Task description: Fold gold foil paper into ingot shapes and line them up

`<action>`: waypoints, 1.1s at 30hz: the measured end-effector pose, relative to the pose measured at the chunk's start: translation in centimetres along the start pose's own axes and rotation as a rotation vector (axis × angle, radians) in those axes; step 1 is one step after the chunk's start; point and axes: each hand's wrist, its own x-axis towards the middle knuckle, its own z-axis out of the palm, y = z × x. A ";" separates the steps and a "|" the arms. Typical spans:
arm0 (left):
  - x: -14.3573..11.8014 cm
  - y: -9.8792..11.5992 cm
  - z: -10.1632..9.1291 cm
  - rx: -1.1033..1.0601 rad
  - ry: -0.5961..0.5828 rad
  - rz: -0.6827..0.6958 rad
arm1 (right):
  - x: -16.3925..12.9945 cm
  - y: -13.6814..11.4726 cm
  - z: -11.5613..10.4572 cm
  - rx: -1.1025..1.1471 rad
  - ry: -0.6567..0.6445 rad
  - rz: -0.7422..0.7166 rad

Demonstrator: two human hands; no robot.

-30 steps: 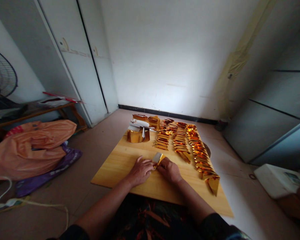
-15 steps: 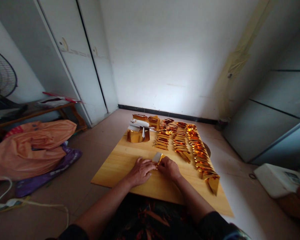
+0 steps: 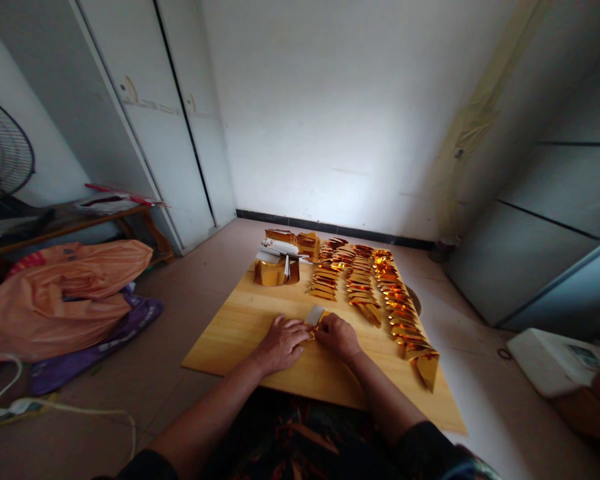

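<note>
On the wooden board (image 3: pixel 240 340) before me lies a small sheet of gold foil paper (image 3: pixel 316 315), its pale grey back showing and its near edge folded over. My left hand (image 3: pixel 280 343) rests flat with fingers stretched out, the fingertips at the paper's left near corner. Curled at the paper's right side is my right hand (image 3: pixel 339 335), its fingers closed on the paper; they hide part of the fold. Beyond and to the right, folded gold foil pieces (image 3: pixel 364 283) stand in several overlapping rows.
At the board's far left are a curved stack of gold sheets (image 3: pixel 270 273), a white bundle (image 3: pixel 281 247) and more gold stacks (image 3: pixel 307 243). An orange bag (image 3: pixel 80 287) lies on the floor at left, near a white cord (image 3: pixel 95 411). A white box (image 3: pixel 550 360) is at right.
Almost nothing differs. Both hands stay at the paper, with only a very slight shift of the fingers and of the camera view.
</note>
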 end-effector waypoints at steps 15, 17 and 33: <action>0.2 0.1 -0.1 0.015 0.022 0.021 | 0.6 1.5 0.3 0.159 0.023 -0.055; 0.2 0.2 -0.1 0.015 0.027 0.020 | 0.6 1.7 0.2 0.179 0.024 -0.064; 2.2 1.9 0.9 0.074 0.200 -0.126 | -1.6 1.9 -0.8 -0.118 0.199 -0.325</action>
